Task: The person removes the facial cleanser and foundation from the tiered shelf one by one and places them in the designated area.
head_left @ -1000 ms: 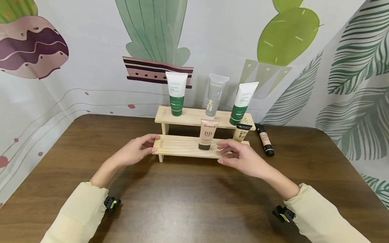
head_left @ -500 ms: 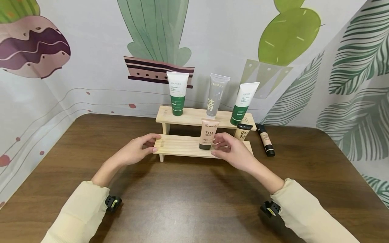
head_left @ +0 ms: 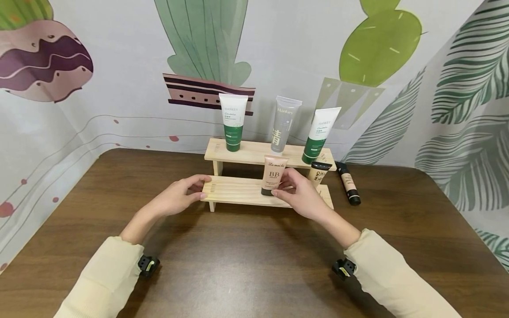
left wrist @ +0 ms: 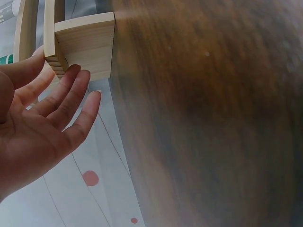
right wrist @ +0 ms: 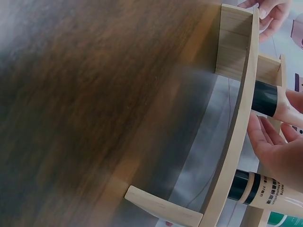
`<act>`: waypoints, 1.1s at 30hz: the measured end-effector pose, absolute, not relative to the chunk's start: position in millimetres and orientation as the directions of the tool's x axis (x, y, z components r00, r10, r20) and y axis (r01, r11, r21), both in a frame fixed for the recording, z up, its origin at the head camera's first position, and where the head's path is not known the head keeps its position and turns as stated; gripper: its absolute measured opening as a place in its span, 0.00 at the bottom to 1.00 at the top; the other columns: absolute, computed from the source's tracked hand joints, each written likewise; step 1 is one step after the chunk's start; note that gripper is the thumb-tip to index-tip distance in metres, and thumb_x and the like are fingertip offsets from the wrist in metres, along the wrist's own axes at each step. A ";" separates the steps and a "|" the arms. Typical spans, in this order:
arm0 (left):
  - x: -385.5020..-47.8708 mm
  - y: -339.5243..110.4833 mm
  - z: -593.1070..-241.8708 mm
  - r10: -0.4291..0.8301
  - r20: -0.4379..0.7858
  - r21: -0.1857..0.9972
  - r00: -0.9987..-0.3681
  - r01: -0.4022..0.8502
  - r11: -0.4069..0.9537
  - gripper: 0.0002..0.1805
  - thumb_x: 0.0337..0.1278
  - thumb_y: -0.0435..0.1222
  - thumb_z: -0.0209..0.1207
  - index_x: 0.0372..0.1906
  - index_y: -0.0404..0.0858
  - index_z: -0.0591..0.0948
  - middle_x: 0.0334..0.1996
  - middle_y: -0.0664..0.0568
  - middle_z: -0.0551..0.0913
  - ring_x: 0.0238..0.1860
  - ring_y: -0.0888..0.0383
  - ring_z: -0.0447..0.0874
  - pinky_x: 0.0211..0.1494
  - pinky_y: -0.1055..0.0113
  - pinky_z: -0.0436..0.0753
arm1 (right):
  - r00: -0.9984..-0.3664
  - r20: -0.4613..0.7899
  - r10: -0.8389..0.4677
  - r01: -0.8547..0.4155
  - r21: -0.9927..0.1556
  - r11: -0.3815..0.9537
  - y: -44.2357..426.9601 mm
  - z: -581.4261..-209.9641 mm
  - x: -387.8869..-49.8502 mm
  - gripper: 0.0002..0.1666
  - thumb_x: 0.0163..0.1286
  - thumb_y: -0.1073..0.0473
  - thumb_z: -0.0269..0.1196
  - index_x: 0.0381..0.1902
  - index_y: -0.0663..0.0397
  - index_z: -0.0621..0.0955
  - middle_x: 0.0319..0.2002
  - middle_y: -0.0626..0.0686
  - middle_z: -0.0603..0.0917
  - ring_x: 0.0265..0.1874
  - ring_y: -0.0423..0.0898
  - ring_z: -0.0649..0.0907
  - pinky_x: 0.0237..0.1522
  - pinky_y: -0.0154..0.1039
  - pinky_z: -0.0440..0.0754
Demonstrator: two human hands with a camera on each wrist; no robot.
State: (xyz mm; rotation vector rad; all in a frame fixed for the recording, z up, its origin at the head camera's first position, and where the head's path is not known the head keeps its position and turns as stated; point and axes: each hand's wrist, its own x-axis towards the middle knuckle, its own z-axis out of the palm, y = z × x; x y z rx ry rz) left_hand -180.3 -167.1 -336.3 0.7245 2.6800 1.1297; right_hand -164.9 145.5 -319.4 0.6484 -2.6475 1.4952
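Observation:
A two-tier wooden display stand (head_left: 238,192) sits on the table. My left hand (head_left: 180,194) grips the left end of its lower board, thumb at the front edge; in the left wrist view, several fingers of that hand (left wrist: 42,118) spread beside the board. On the lower tier stands a pink BB cream tube (head_left: 273,173), black cap down. My right hand (head_left: 305,196) holds it by its lower right side, the thumb near the cap and fingers partly hidden behind. Right of it stands a beige foundation tube (head_left: 317,173), also seen in the right wrist view (right wrist: 272,191).
On the upper tier stand a white-and-green tube (head_left: 233,123), a grey tube (head_left: 284,126) and another white-and-green tube (head_left: 320,134), which leans right. A black-capped beige tube (head_left: 348,183) lies on the brown table (head_left: 238,265) right of the stand. A cactus-print cloth (head_left: 294,53) hangs behind.
My right hand has moved left from near the foundation tube to the BB cream tube and taken hold of it. The left hand stays at the stand's end.

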 end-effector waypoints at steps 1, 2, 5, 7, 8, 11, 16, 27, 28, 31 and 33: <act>-180.4 -167.0 -336.2 0.485 0.053 0.704 -0.873 0.377 0.601 0.21 0.61 0.32 0.54 0.58 0.33 0.69 0.45 0.40 0.77 0.44 0.48 0.78 0.45 0.54 0.74 | -0.914 0.229 -0.335 -0.368 -0.815 0.448 145.2 -319.8 -165.3 0.18 0.58 0.70 0.63 0.46 0.67 0.72 0.40 0.61 0.79 0.39 0.53 0.80 0.42 0.44 0.78; -180.5 -166.9 -336.1 0.485 0.053 0.704 -0.873 0.377 0.602 0.21 0.61 0.32 0.54 0.58 0.33 0.69 0.45 0.40 0.77 0.44 0.48 0.78 0.46 0.54 0.74 | -0.915 0.231 -0.331 -0.368 -0.815 0.448 145.1 -320.0 -165.5 0.18 0.58 0.70 0.63 0.46 0.68 0.72 0.40 0.62 0.80 0.39 0.54 0.80 0.41 0.44 0.78; -180.5 -166.8 -335.5 0.486 0.054 0.701 -0.872 0.380 0.604 0.21 0.61 0.32 0.54 0.58 0.33 0.69 0.45 0.39 0.77 0.44 0.47 0.78 0.46 0.53 0.74 | -0.916 0.239 -0.321 -0.369 -0.815 0.447 144.8 -321.2 -166.1 0.17 0.59 0.70 0.62 0.46 0.68 0.72 0.40 0.62 0.80 0.39 0.54 0.80 0.41 0.44 0.78; -180.5 -166.8 -335.2 0.485 0.054 0.699 -0.873 0.380 0.606 0.21 0.61 0.31 0.54 0.58 0.33 0.69 0.45 0.39 0.77 0.44 0.47 0.78 0.46 0.53 0.73 | -0.916 0.244 -0.318 -0.372 -0.811 0.451 144.4 -322.0 -166.5 0.18 0.59 0.70 0.62 0.46 0.67 0.72 0.40 0.62 0.80 0.38 0.54 0.80 0.41 0.44 0.78; -180.5 -166.7 -335.0 0.485 0.054 0.699 -0.873 0.380 0.606 0.21 0.60 0.31 0.54 0.58 0.33 0.69 0.45 0.39 0.77 0.44 0.47 0.78 0.46 0.53 0.73 | -0.916 0.247 -0.316 -0.374 -0.810 0.451 144.2 -322.2 -166.7 0.18 0.59 0.71 0.62 0.47 0.67 0.72 0.41 0.62 0.80 0.39 0.54 0.80 0.41 0.44 0.78; -180.7 -166.5 -335.0 0.486 0.053 0.701 -0.872 0.380 0.604 0.20 0.60 0.31 0.54 0.58 0.32 0.69 0.45 0.39 0.77 0.44 0.47 0.78 0.46 0.53 0.73 | -0.915 0.253 -0.315 -0.378 -0.810 0.448 143.3 -322.8 -167.3 0.18 0.59 0.71 0.62 0.48 0.66 0.72 0.41 0.62 0.80 0.39 0.53 0.80 0.40 0.43 0.78; -181.5 -166.2 -336.1 0.489 0.050 0.704 -0.871 0.378 0.601 0.20 0.60 0.30 0.54 0.57 0.32 0.69 0.45 0.39 0.77 0.44 0.47 0.78 0.46 0.53 0.73 | -0.911 0.265 -0.315 -0.387 -0.812 0.438 142.7 -322.1 -167.0 0.19 0.58 0.72 0.62 0.48 0.65 0.73 0.41 0.62 0.81 0.37 0.52 0.80 0.38 0.42 0.78; -181.0 -166.3 -335.8 0.487 0.048 0.702 -0.872 0.376 0.605 0.20 0.61 0.31 0.54 0.58 0.32 0.69 0.45 0.39 0.77 0.44 0.47 0.77 0.47 0.52 0.73 | -0.914 0.258 -0.312 -0.381 -0.808 0.449 143.2 -320.1 -163.2 0.18 0.56 0.72 0.63 0.45 0.63 0.73 0.38 0.60 0.82 0.36 0.50 0.80 0.36 0.39 0.79; -180.8 -166.3 -335.7 0.486 0.047 0.703 -0.873 0.374 0.605 0.20 0.60 0.31 0.54 0.58 0.32 0.69 0.45 0.39 0.77 0.45 0.46 0.77 0.47 0.52 0.73 | -0.914 0.259 -0.312 -0.383 -0.807 0.449 143.3 -319.9 -162.6 0.17 0.56 0.72 0.63 0.44 0.63 0.73 0.38 0.59 0.82 0.36 0.50 0.80 0.36 0.39 0.79; -180.5 -166.6 -335.7 0.484 0.048 0.702 -0.874 0.375 0.606 0.20 0.60 0.30 0.54 0.58 0.33 0.69 0.45 0.39 0.77 0.45 0.46 0.77 0.48 0.52 0.73 | -0.910 0.259 -0.322 -0.387 -0.807 0.446 144.2 -319.6 -160.6 0.15 0.57 0.72 0.63 0.43 0.63 0.73 0.36 0.58 0.82 0.35 0.49 0.80 0.35 0.39 0.79; -180.3 -166.7 -335.6 0.486 0.050 0.703 -0.873 0.376 0.604 0.20 0.60 0.30 0.54 0.58 0.32 0.69 0.45 0.39 0.77 0.45 0.46 0.77 0.48 0.52 0.73 | -0.906 0.259 -0.334 -0.393 -0.807 0.441 145.1 -319.6 -159.1 0.15 0.57 0.71 0.63 0.43 0.64 0.74 0.36 0.57 0.82 0.35 0.49 0.80 0.35 0.39 0.78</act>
